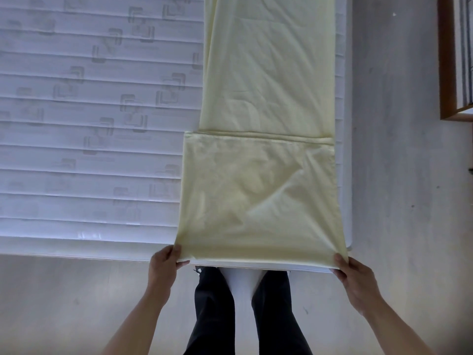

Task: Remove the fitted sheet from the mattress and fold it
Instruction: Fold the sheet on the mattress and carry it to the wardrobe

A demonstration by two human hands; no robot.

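Your left hand (163, 265) and right hand (352, 274) each pinch a near corner of the pale yellow fitted sheet (261, 175), already off and lying as a long folded strip on the bare mattress (89, 124), along its right side. Pull unevenly and the strip skews; the diagonal crease by your right corner could get locked in. That long edge nearly overhangs the floor (396, 149), but there's plenty of open mattress to your left.
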